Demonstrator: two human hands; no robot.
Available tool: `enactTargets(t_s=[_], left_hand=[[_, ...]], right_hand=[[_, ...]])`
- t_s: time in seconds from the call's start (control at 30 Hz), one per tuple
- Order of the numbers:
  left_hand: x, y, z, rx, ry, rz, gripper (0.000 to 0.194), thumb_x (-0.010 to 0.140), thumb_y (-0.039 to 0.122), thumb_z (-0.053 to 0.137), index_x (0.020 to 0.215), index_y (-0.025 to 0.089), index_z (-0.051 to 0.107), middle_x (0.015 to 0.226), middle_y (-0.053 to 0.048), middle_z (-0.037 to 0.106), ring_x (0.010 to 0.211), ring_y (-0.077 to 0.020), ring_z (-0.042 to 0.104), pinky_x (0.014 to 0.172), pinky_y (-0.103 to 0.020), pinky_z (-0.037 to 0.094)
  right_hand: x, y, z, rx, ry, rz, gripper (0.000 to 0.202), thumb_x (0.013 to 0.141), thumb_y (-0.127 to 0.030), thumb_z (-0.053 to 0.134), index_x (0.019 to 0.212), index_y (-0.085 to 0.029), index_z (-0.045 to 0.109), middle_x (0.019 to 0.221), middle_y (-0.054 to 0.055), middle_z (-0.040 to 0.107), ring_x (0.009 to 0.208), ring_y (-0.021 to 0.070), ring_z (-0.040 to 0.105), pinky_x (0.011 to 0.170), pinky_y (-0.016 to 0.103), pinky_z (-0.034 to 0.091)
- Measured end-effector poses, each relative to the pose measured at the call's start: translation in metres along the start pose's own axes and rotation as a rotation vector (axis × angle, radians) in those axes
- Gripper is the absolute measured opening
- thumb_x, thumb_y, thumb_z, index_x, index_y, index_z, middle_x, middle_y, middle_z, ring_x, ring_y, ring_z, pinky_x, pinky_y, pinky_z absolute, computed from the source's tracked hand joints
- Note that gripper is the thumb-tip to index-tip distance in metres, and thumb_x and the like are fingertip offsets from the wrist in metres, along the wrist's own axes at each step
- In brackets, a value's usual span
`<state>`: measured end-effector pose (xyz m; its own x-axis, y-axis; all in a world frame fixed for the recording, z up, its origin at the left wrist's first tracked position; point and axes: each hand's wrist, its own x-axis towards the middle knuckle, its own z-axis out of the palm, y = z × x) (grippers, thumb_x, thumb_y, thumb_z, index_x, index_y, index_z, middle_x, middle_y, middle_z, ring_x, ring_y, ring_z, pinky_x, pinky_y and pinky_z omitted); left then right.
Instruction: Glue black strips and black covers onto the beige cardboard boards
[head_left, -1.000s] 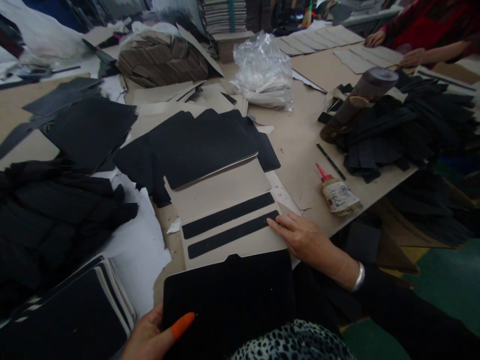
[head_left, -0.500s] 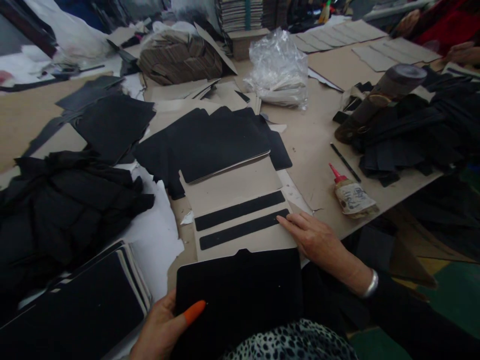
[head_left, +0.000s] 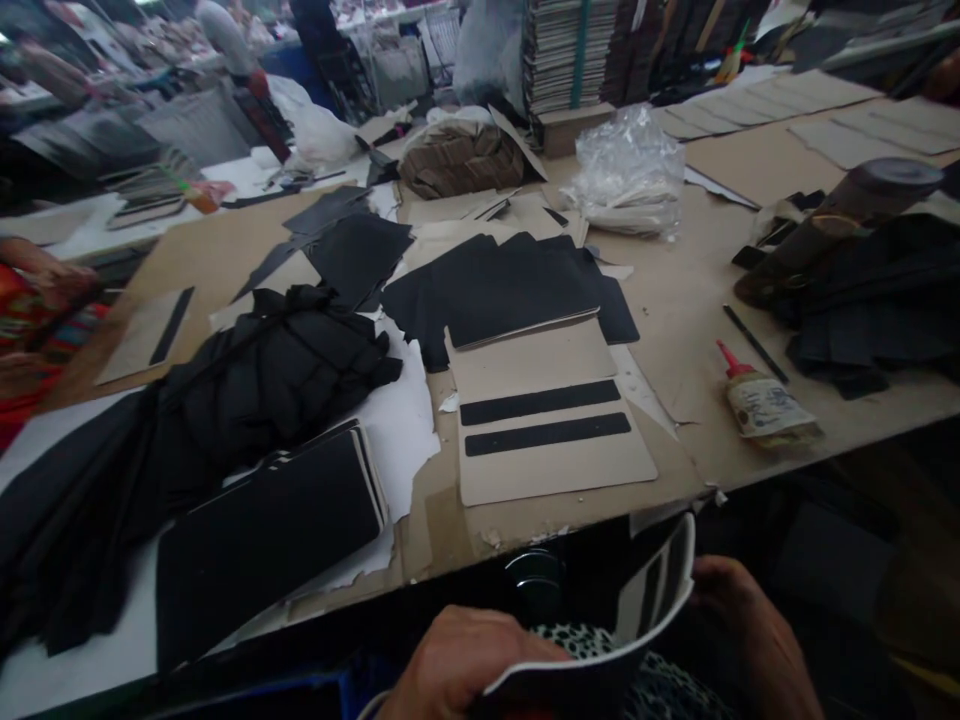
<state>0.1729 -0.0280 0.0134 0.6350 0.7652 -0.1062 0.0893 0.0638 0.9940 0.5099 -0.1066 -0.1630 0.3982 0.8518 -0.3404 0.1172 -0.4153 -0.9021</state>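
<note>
A curved black panel with a pale inner face and dark strips is held over my lap, off the table's front edge. My left hand grips its near left end, the fingertips partly hidden. At its right end, my right hand is closed on the edge. Beyond them on the table lies a beige panel bearing two black strips. Black panels overlap its far side.
Black strips are heaped at the left, behind stacked black panels. A glue bottle lies right, near a dark cylinder. Another person's hands show at the far left.
Both hands have drawn back to the lap with the black panel, which is now curved. My right hand has left the strips and gripped the panel. The view has swung left.
</note>
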Motion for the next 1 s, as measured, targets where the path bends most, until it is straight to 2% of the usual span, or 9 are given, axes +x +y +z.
enactTargets(t_s=[0.1,0.17,0.27,0.4,0.53,0.67,0.83,1.0], left_hand=[[-0.004,0.004,0.004,-0.149,0.057,-0.135,0.022,0.087,0.038,0.070,0.092,0.019,0.080,0.081,-0.009,0.076,0.075,-0.0207,0.070,0.072,-0.030,0.055],[-0.007,0.000,0.003,-0.284,0.139,-0.248,0.020,0.082,0.036,0.077,0.092,0.018,0.080,0.085,-0.009,0.077,0.080,-0.0232,0.071,0.073,-0.032,0.058],[-0.005,-0.014,-0.003,-0.440,0.322,-0.339,0.028,0.071,0.031,0.086,0.096,0.019,0.081,0.096,-0.009,0.080,0.088,-0.0270,0.074,0.078,-0.035,0.060],[0.011,-0.037,-0.015,-0.597,0.561,-0.383,0.042,0.061,0.026,0.092,0.101,0.020,0.079,0.094,-0.009,0.080,0.087,-0.0292,0.076,0.082,-0.039,0.062],[0.030,-0.051,-0.032,-0.653,0.661,-0.450,0.050,0.065,0.028,0.090,0.112,0.018,0.075,0.102,-0.011,0.079,0.097,-0.0304,0.075,0.091,-0.041,0.060],[0.051,-0.061,-0.052,-0.631,0.691,-0.378,0.053,0.067,0.027,0.087,0.117,0.017,0.072,0.113,-0.011,0.077,0.105,-0.0293,0.073,0.097,-0.041,0.057],[0.080,-0.076,-0.077,-0.476,0.795,-0.263,0.053,0.066,0.023,0.084,0.116,0.013,0.070,0.116,-0.011,0.076,0.110,-0.0262,0.070,0.105,-0.040,0.052],[0.095,-0.085,-0.086,-0.420,0.835,-0.214,0.062,0.069,0.019,0.081,0.129,0.014,0.064,0.122,-0.011,0.074,0.115,-0.0243,0.068,0.110,-0.042,0.048]], right_hand=[[-0.010,0.013,0.002,0.217,-0.045,0.056,0.063,0.082,-0.082,0.053,0.102,-0.026,0.073,0.109,0.011,0.075,0.101,0.0348,0.071,0.084,0.045,0.061],[-0.013,0.005,0.009,0.357,-0.059,0.061,0.067,0.078,-0.082,0.059,0.116,-0.029,0.070,0.123,0.011,0.072,0.115,0.0363,0.067,0.093,0.047,0.059],[-0.011,-0.027,0.022,0.460,-0.058,0.112,0.062,0.079,-0.069,0.071,0.127,-0.030,0.065,0.135,0.009,0.068,0.126,0.0354,0.062,0.100,0.047,0.056],[0.001,-0.081,0.038,0.461,-0.180,0.177,0.058,0.080,-0.045,0.082,0.133,-0.031,0.063,0.132,0.007,0.070,0.120,0.0324,0.067,0.102,0.047,0.055],[0.026,-0.118,0.050,0.424,-0.218,0.097,0.057,0.077,-0.041,0.085,0.129,-0.029,0.066,0.129,0.006,0.072,0.117,0.0298,0.068,0.101,0.043,0.056],[0.063,-0.133,0.064,0.355,-0.226,-0.010,0.061,0.076,-0.043,0.085,0.132,-0.028,0.063,0.124,0.006,0.074,0.113,0.0291,0.070,0.099,0.044,0.057],[0.106,-0.137,0.083,0.091,-0.111,-0.149,0.066,0.075,-0.049,0.083,0.131,-0.024,0.061,0.106,0.007,0.079,0.098,0.0300,0.075,0.095,0.051,0.059],[0.126,-0.134,0.089,-0.113,-0.039,-0.285,0.069,0.078,-0.054,0.077,0.137,-0.022,0.061,0.119,0.012,0.075,0.110,0.0329,0.071,0.103,0.056,0.054]])
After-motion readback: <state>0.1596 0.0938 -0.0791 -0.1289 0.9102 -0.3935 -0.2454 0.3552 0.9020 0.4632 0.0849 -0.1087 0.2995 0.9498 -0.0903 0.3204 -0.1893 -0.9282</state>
